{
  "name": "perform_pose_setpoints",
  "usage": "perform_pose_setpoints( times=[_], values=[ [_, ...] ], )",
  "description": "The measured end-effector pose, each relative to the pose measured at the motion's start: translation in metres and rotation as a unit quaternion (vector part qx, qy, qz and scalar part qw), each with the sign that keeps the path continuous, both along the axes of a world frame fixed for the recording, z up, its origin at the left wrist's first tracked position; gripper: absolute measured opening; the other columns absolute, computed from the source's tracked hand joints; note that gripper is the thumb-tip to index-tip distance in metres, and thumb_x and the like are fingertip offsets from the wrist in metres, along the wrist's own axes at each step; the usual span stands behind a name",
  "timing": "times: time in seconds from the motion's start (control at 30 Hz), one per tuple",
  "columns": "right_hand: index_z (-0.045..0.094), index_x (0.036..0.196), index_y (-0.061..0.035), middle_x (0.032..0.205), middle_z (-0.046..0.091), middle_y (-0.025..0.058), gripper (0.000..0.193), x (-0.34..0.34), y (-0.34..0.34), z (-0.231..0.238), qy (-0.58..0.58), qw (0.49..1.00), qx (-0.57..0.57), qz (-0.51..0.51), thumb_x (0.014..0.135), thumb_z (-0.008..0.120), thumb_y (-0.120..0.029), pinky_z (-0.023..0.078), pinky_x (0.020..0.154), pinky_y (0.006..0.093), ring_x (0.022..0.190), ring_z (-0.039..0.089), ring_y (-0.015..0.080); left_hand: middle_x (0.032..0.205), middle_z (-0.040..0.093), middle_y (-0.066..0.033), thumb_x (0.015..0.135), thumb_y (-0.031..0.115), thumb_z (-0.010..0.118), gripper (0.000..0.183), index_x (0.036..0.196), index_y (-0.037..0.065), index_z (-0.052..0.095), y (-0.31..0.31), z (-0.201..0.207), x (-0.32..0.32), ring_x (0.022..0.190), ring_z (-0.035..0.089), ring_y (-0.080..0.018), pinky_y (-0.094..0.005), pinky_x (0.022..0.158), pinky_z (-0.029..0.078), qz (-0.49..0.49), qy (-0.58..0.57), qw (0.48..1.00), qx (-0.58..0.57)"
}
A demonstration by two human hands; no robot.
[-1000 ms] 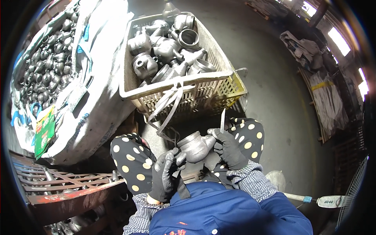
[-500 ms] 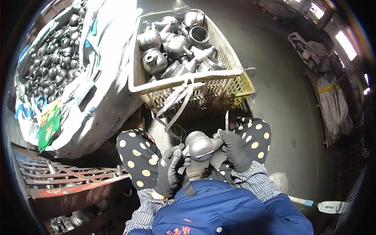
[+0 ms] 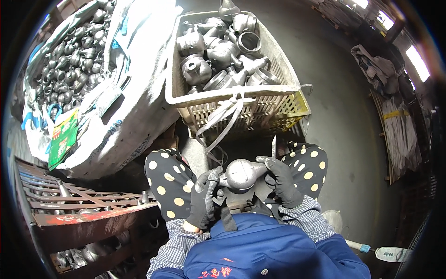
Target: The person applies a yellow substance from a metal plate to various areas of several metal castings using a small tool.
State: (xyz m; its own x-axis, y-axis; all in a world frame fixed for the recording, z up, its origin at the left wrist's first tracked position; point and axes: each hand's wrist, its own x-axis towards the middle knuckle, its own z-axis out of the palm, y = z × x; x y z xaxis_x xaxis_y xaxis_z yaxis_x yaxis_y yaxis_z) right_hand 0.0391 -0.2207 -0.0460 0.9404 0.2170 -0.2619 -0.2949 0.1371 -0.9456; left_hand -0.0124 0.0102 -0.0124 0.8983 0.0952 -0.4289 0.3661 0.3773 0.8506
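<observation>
A grey metal casting point(image 3: 242, 175), round-bodied with a short neck on either side, hangs between my hands above my lap. My left hand point(image 3: 204, 195), in a dark grey glove, is closed around its left neck. The gloved right hand point(image 3: 282, 182) has its fingers curled at the right neck. A thin flat metal tool point(image 3: 273, 148), like a file or blade, stands up out of that same hand; its lower part is hidden by the fingers. Faint raised lines cross the casting's upper surface.
Ahead stands a pale plastic crate point(image 3: 232, 95) heaped with similar castings, a cloth tie on its front. Left of it is a large white sack point(image 3: 139, 107) of smaller metal parts. A rusty metal rack point(image 3: 88, 216) is at lower left, a fan point(image 3: 395, 254) at lower right.
The casting has turned in my hands, so another side with crossed lines faces up. Both hands keep their hold, and the whole view has shifted slightly.
</observation>
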Motion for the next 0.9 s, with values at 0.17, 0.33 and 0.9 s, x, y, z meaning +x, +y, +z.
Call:
perform_pose_setpoints(
  times=[0.17, 0.33, 0.9],
  values=[
    [0.057, 0.123, -0.0014, 0.073, 0.051, -0.0066, 0.031, -0.001, 0.006, 0.014, 0.113, 0.991, 0.076, -0.005, 0.100, 0.045, -0.020, 0.022, 0.042, 0.0148, 0.048, 0.031, -0.0005, 0.072, 0.058, 0.0022, 0.099, 0.032, 0.052, 0.033, 0.113, 0.003, 0.061, 0.000, -0.007, 0.000, 0.052, 0.044, -0.0006, -0.0148, 0.047, 0.036, 0.011, -0.017, 0.999, -0.034],
    [0.060, 0.117, -0.0021, 0.073, 0.056, -0.0042, 0.032, -0.005, 0.006, 0.002, 0.016, 1.000, -0.013, -0.002, 0.099, 0.048, -0.026, 0.024, 0.042, 0.0154, 0.049, 0.035, -0.0009, 0.071, 0.062, -0.0003, 0.101, 0.035, 0.045, 0.038, 0.111, 0.001, 0.061, 0.003, -0.007, -0.001, 0.051, 0.046, -0.0010, -0.0155, 0.047, 0.037, -0.013, -0.056, 0.998, 0.016],
    [0.065, 0.085, 0.0018, 0.069, 0.061, 0.0008, 0.036, -0.005, 0.014, 0.016, 0.022, 0.989, -0.137, -0.046, 0.092, 0.064, -0.034, 0.043, 0.055, 0.0222, 0.061, 0.055, 0.0059, 0.063, 0.056, 0.0013, 0.098, 0.027, 0.052, 0.018, 0.094, 0.010, 0.059, 0.014, -0.041, 0.001, 0.042, 0.047, -0.0077, -0.0193, 0.038, 0.041, 0.018, 0.112, 0.957, -0.266]
  ],
)
